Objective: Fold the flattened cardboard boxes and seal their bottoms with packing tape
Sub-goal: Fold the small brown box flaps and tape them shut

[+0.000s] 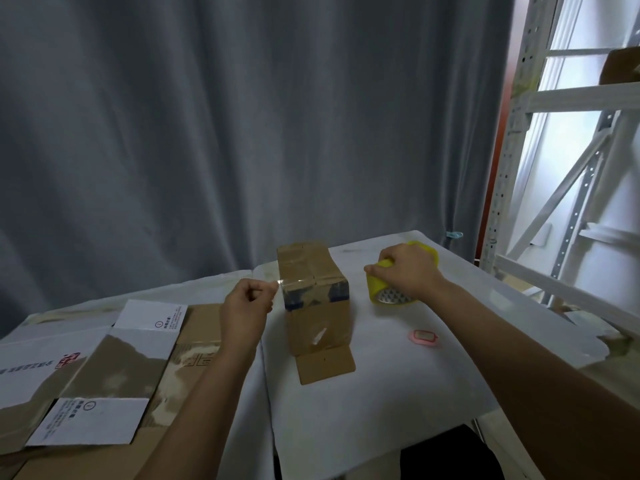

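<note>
A small folded cardboard box (313, 296) stands on the white table (363, 393), its closed bottom flaps facing up and a loose flap lying flat toward me. Clear tape runs across its near top edge. My left hand (247, 303) is just left of the box, fingers curled, pinching the free end of the tape strip (282, 281). My right hand (407, 271) is to the right of the box and grips a yellow tape dispenser (391, 292) resting on the table. A stack of flattened cardboard boxes (104, 386) lies at the left.
A small pink object (424, 337) lies on the table right of the box. A grey curtain (242, 133) hangs behind the table. White metal shelving (561, 168) stands at the right. The table's front edge is near my body.
</note>
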